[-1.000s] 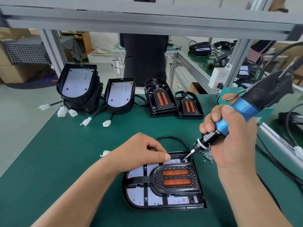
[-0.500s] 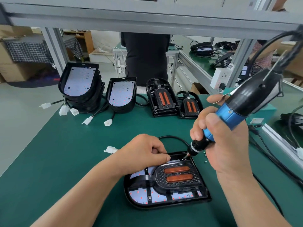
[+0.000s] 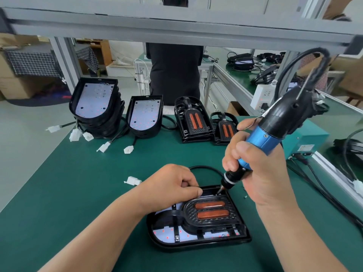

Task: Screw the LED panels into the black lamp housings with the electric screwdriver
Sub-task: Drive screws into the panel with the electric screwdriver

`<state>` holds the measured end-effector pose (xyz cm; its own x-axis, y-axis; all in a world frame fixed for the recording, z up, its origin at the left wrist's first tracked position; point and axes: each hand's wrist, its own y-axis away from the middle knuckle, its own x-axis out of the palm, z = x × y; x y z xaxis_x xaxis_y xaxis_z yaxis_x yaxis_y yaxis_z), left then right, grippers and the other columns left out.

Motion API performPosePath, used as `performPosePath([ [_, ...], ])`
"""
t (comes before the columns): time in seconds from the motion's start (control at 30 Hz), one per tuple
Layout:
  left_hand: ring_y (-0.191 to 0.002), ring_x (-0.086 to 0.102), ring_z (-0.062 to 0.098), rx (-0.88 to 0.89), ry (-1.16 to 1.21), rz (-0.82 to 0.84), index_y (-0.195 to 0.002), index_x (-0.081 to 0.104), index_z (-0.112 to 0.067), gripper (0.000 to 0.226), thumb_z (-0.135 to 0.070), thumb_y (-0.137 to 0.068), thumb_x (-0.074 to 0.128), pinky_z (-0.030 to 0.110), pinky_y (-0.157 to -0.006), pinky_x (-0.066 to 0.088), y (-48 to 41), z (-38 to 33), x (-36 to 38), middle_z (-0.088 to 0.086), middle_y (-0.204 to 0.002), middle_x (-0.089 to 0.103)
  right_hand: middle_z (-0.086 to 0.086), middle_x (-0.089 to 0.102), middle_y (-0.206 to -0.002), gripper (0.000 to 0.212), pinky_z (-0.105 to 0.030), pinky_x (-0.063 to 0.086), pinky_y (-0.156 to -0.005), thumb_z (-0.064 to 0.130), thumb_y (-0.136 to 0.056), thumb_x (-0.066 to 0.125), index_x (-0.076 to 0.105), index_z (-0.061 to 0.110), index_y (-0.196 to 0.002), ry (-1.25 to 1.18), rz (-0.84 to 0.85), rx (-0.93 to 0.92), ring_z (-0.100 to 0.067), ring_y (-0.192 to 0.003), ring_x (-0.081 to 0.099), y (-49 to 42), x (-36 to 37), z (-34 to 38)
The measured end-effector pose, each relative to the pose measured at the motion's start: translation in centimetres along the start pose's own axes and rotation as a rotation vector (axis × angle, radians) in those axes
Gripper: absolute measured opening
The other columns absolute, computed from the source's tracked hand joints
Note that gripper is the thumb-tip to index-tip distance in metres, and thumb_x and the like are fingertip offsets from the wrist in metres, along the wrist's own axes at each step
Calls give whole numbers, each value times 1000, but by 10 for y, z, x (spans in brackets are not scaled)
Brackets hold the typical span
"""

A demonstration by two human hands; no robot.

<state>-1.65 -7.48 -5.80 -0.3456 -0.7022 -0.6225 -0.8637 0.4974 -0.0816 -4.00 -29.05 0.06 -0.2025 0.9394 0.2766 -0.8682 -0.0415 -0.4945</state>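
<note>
A black lamp housing [image 3: 198,242] lies flat on the green mat in front of me, with a white LED panel [image 3: 167,233] inside and a black cover with two orange strips over it. My left hand [image 3: 172,185] presses down on the housing's far left edge, fingers curled and thumb on the rim. My right hand [image 3: 255,169] grips the blue and black electric screwdriver [image 3: 275,128], tilted. Its bit [image 3: 219,191] touches the housing's far right corner.
A stack of housings with LED panels [image 3: 94,107], a single one [image 3: 144,116] and two covers with orange strips [image 3: 193,120] stand at the back. White connectors [image 3: 133,180] and loose screws [image 3: 245,196] lie on the mat. A teal box [image 3: 306,140] and cables sit right. A person stands behind.
The housing's far edge has sunk lower under my left hand. The screwdriver bit moved down and left into the housing's far right corner.
</note>
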Motion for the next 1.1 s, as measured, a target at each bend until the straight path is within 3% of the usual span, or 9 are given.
performPosePath([
  [0.2, -60, 47, 1, -6, 2, 35, -75, 73, -20, 22, -37, -88, 79, 18, -61, 42, 1, -2, -4, 11, -73, 57, -4, 48, -70, 41, -34, 46, -59, 9, -78, 62, 63, 20, -117, -122, 42, -19, -22, -52, 46, 0, -13, 2],
  [0.33, -64, 50, 13, -20, -1, 38, -78, 75, -24, 23, -45, -85, 77, 34, -65, 49, 2, -3, -6, 10, -72, 56, 1, 46, -74, 35, -31, 42, -61, 13, -83, 53, 59, 22, -116, -279, -19, -66, -16, -56, 44, 0, -22, 3],
  [0.47, -67, 50, 10, -89, 152, 72, -89, 81, -27, 37, -63, -85, 72, 28, -64, 44, 3, -7, -12, 12, -74, 62, 3, 45, -78, 26, -29, 43, -66, 14, -95, 46, 60, 24, -114, -381, -227, -73, -14, -62, 43, -2, -26, -2],
  [0.53, -63, 45, 10, -148, 323, 5, -94, 82, -24, 33, -52, -95, 64, 22, -60, 40, 0, -7, -13, 7, -71, 55, 3, 46, -79, 22, -28, 44, -67, 15, -99, 45, 61, 23, -112, -441, -340, -52, -14, -64, 43, -3, -27, -5],
  [0.6, -58, 40, 10, -287, 730, -66, -102, 79, -9, 27, -18, -103, 54, 18, -49, 34, -5, -5, -12, 1, -76, 56, 3, 47, -80, 18, -27, 45, -68, 16, -100, 48, 62, 23, -110, -490, -417, -30, -13, -65, 45, -5, -28, -9],
  [0.7, -61, 45, 10, -468, 1266, -82, -121, 63, 15, 33, 12, -98, 39, 18, -45, 35, -7, 0, -17, 11, -85, 60, 3, 48, -80, 15, -27, 46, -68, 15, -100, 50, 60, 21, -110, -529, -474, -14, -14, -65, 46, -6, -29, -13],
  [0.87, -50, 47, 6, -549, 1661, -292, -126, 56, 9, 35, 13, -101, 31, 14, -38, 35, -11, 10, -29, 9, -80, 59, 2, 50, -79, 14, -29, 47, -68, 14, -98, 53, 61, 20, -107, -546, -515, 5, -14, -65, 47, -6, -31, -16],
  [0.97, -45, 46, 4, -550, 1711, -383, -118, 57, 0, 23, 5, -107, 37, 14, -35, 32, -11, 17, -34, 6, -76, 62, 2, 51, -79, 14, -29, 48, -67, 13, -98, 53, 62, 20, -106, -553, -521, 11, -14, -65, 47, -6, -32, -17],
  [1.1, -42, 38, 2, -498, 1664, -349, -104, 57, -11, 7, -17, -104, 57, 13, -33, 28, -9, 17, -35, -3, -70, 55, 2, 50, -79, 14, -29, 48, -68, 13, -98, 54, 62, 20, -106, -545, -518, 17, -14, -65, 47, -5, -31, -17],
])
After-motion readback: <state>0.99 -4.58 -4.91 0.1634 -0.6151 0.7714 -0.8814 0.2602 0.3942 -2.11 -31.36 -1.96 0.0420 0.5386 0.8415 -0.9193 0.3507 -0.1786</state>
